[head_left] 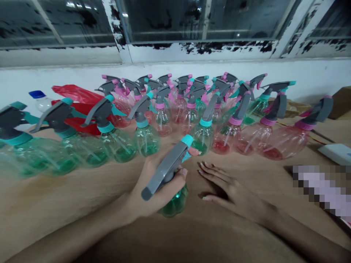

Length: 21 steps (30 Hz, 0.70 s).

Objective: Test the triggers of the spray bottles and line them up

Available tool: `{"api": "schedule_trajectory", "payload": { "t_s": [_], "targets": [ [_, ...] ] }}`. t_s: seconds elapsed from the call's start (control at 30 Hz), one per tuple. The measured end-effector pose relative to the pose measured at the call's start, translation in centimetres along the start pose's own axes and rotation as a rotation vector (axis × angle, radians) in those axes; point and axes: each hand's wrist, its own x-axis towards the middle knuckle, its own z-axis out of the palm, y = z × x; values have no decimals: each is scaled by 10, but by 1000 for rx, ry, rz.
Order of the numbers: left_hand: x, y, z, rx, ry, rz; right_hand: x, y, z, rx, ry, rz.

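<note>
My left hand [157,186] is wrapped round the neck of a green spray bottle [175,202] near the front of the table. Its grey head with a teal nozzle tips up and to the right, and the fingers hide its collar. My right hand [227,184] lies on the table just right of that bottle, fingers stretched out and holding nothing. In front of both hands runs a row of spray bottles: green ones with teal collars [117,146] to the left and middle, pink ones with pink collars [285,140] to the right.
Behind the row stand several more pink and green spray bottles [179,107]. A red plastic bag [79,95] and a blue-capped bottle [41,100] are at the back left. On the right are a cardboard box [341,104], a white object [337,152] and a blurred-out patch. A wall with windows closes the back.
</note>
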Motion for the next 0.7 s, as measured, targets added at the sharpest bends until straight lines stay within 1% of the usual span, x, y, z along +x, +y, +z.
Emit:
{"api": "schedule_trajectory", "payload": {
  "t_s": [0.23, 0.5, 0.7],
  "targets": [
    [-1, -2, 1, -10, 30, 18, 1, 1, -1, 6, 3, -5],
    [-3, -3, 1, -88, 2, -39, 0, 2, 2, 19, 17, 3],
    [-3, -3, -4, -133, -6, 32, 0, 2, 2, 20, 12, -13]
  ]
}}
